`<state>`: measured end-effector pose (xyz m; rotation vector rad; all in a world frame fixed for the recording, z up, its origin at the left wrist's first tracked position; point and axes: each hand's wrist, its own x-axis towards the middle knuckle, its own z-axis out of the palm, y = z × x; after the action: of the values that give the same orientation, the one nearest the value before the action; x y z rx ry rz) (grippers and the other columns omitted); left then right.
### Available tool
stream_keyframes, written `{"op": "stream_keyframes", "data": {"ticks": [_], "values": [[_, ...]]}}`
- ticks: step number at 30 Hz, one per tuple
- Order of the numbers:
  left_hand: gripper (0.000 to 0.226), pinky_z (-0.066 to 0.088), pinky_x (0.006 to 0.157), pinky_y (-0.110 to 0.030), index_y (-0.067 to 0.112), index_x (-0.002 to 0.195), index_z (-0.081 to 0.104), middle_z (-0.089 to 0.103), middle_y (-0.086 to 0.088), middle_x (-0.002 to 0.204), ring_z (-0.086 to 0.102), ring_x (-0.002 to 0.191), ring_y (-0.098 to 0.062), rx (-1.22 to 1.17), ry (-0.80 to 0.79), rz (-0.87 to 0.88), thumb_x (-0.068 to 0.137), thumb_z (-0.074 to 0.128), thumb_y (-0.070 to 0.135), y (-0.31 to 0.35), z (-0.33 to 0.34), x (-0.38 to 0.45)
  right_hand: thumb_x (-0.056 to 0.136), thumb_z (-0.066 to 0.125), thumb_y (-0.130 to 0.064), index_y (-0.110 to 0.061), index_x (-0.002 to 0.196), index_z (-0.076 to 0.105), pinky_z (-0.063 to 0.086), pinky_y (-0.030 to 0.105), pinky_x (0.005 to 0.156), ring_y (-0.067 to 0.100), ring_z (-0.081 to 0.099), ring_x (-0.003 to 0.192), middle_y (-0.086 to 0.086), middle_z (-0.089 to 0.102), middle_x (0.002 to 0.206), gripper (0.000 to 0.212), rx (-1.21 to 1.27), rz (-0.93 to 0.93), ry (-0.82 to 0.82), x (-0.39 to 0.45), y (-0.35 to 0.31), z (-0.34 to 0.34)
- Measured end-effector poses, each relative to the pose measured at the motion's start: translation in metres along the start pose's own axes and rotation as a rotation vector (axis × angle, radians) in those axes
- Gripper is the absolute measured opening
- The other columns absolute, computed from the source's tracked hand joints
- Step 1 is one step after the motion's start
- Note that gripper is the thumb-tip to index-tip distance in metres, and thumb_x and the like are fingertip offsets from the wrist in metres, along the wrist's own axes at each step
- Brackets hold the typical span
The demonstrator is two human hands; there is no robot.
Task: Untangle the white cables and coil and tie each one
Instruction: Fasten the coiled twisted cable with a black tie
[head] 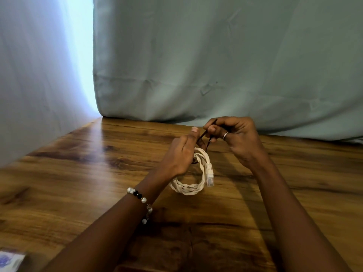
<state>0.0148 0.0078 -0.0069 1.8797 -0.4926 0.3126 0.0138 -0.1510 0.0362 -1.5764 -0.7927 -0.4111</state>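
Observation:
A white flat cable [189, 187] is wound into a small coil, held upright just above the wooden table [78, 173]. Its clear network plug [209, 178] hangs at the coil's right side. My left hand [180, 156] grips the coil's upper left part. A thin dark tie [204, 135] runs over the top of the coil. My right hand [233, 138], with a ring on one finger, pinches the tie's upper end between thumb and fingertips. The top of the coil is hidden behind my left hand.
A pale green curtain [216, 65] hangs along the table's far edge, and a bright white curtain [39, 75] along the left edge. A small white and blue object [9, 261] lies blurred at the near left corner.

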Motion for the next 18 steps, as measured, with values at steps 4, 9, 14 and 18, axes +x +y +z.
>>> {"op": "stream_keyframes", "data": {"ticks": [4, 9, 14, 18], "values": [[0.080, 0.050, 0.072, -0.050, 0.000, 0.084, 0.062, 0.064, -0.023, 0.073, 0.060, 0.068, -0.035, 0.049, 0.026, 0.015, 0.092, 0.018, 0.067, -0.001, 0.001, -0.001, 0.081, 0.063, 0.006, -0.008, 0.088, 0.071, 0.053, 0.023, 0.059, 0.012, 0.063, 0.067, -0.001, 0.072, 0.079, 0.018, -0.022, 0.037, -0.095, -0.001, -0.001, 0.003], [0.071, 0.045, 0.062, -0.039, 0.002, 0.076, 0.057, 0.058, -0.016, 0.064, 0.052, 0.058, -0.020, 0.034, 0.049, 0.025, 0.095, 0.018, 0.058, 0.003, -0.001, -0.003, 0.077, 0.070, -0.004, -0.014, 0.085, 0.074, 0.054, 0.032, 0.063, 0.016, 0.065, 0.070, 0.003, 0.074, 0.079, 0.013, -0.190, 0.117, -0.179, -0.002, 0.006, 0.001], [0.060, 0.050, 0.062, -0.042, 0.017, 0.084, 0.061, 0.066, -0.012, 0.073, 0.063, 0.065, -0.025, 0.102, 0.036, 0.149, 0.090, 0.023, 0.063, 0.003, 0.000, -0.004, 0.080, 0.070, -0.001, -0.012, 0.091, 0.074, 0.052, 0.026, 0.058, 0.012, 0.065, 0.064, 0.006, 0.072, 0.075, 0.016, -0.205, 0.167, -0.085, -0.001, 0.014, 0.005], [0.045, 0.050, 0.056, -0.047, 0.014, 0.088, 0.052, 0.062, -0.007, 0.069, 0.062, 0.061, -0.026, 0.204, 0.079, 0.174, 0.090, 0.032, 0.054, 0.002, 0.002, 0.000, 0.079, 0.070, 0.001, -0.007, 0.089, 0.074, 0.052, 0.024, 0.056, 0.012, 0.063, 0.062, 0.007, 0.073, 0.075, 0.013, -0.131, 0.190, 0.012, 0.000, 0.017, 0.001]]}}
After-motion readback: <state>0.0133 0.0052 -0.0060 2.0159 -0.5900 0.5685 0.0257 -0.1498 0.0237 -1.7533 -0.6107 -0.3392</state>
